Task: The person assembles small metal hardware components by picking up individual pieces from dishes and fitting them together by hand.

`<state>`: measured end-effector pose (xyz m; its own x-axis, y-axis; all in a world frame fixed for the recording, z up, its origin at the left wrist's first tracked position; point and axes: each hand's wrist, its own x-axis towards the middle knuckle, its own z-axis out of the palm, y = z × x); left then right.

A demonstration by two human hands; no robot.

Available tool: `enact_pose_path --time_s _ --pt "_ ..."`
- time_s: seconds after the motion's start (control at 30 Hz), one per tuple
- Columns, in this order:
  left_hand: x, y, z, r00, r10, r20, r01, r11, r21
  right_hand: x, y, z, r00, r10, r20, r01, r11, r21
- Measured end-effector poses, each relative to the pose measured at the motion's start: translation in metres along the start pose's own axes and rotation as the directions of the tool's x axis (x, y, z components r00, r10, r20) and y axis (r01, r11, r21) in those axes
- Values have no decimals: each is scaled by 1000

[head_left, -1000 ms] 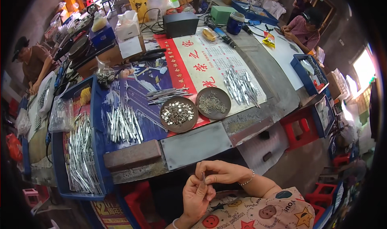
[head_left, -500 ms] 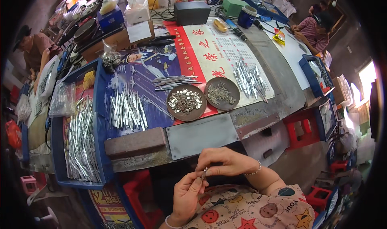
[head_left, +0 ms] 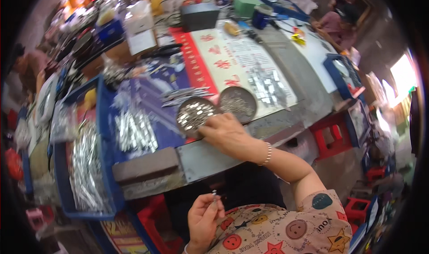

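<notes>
Low in front of my body, my left hand (head_left: 204,219) pinches a small silvery metal part (head_left: 215,193) upright between thumb and fingers; its kind is too small to make out. My right hand (head_left: 230,137) reaches over the bench edge to the near right rim of a round brown dish (head_left: 182,125) with small shiny metal discs (head_left: 197,112) in it. Its fingers are bent together, and what they hold, if anything, is hidden. Touching that dish on the right, a second round dish (head_left: 254,113) holds small thin metal pins (head_left: 237,103).
Thin metal strips lie in piles left (head_left: 135,131), behind the dishes (head_left: 185,95) and right (head_left: 269,86). More fill a blue tray (head_left: 117,196). A dark block (head_left: 145,165) and grey plate (head_left: 212,160) line the bench's front edge. Other people sit left (head_left: 33,70) and right (head_left: 336,23).
My right hand has left the left one and moved forward to the dish of discs. My left hand stays low with the metal part. The view has shifted slightly and blurred.
</notes>
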<state>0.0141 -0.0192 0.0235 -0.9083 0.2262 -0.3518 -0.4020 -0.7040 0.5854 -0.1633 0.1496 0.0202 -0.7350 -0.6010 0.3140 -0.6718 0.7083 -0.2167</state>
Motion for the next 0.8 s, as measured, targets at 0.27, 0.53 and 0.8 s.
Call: enact_pose_path --time_s 0.27,0.53,0.8 --pt "-6 0 4 1000 21 9 -21 1000 -1 5 -4 14 997 -68 30 68 997 24" --pt "-6 -5 10 996 54 69 -53 999 -11 1 1 3 995 -102 0 101 984 144" --pt "-4 -6 27 998 25 57 -24 1000 -12 -56 -34 -28 994 91 -59 -23 704 710"
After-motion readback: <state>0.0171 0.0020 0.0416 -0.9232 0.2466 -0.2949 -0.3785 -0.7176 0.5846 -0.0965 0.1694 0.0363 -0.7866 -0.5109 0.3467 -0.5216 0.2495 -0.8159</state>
